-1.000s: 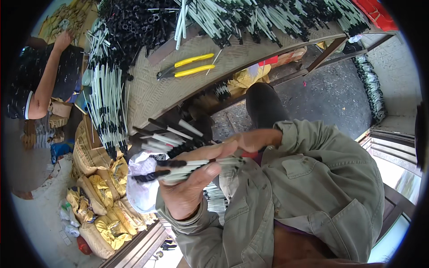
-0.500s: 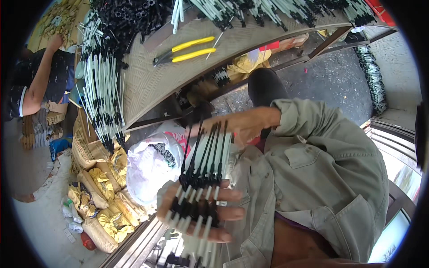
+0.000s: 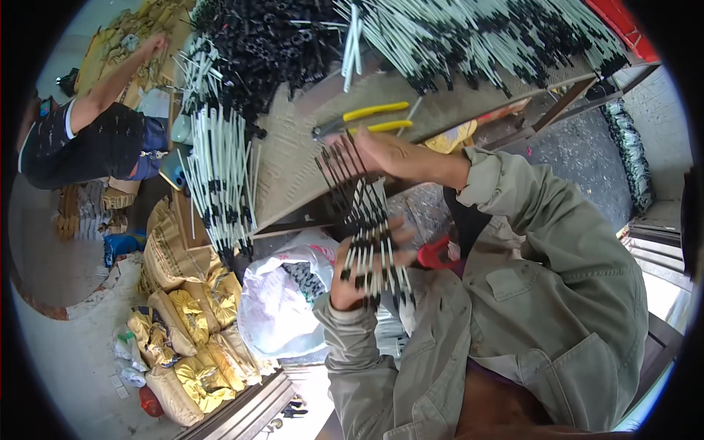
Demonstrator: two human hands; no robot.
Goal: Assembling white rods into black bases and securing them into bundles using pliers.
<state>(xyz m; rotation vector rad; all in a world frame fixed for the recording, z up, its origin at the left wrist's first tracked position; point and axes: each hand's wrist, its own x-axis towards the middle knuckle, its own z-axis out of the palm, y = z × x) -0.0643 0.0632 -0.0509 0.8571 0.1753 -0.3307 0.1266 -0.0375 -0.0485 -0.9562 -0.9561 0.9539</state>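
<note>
A fan-shaped bundle of thin black-and-white plastic sticks [image 3: 372, 233] hangs in front of my chest, near the workbench's front edge. My left hand [image 3: 343, 282] is closed on it from below, the sticks crossing the palm and the fingers partly showing behind them. Close to the bundle's black upper ends is my right hand [image 3: 396, 158], its fingers blurred and partly covered, so their grip cannot be made out. Yellow-handled pliers [image 3: 374, 114] lie on the workbench [image 3: 293, 158] just beyond that hand.
Piles of similar sticks [image 3: 469, 44] and black plastic parts [image 3: 268, 51] cover the bench's far side. A white plastic bag [image 3: 282, 323] stands below, beside brown-and-yellow packages [image 3: 194, 330]. At far left, another person [image 3: 92, 139] in dark clothing reaches toward a heap.
Both hands and the bundle have moved up the view, toward the bench. The bundle looks smaller, and the right hand has come closer to the pliers. The view itself has shifted.
</note>
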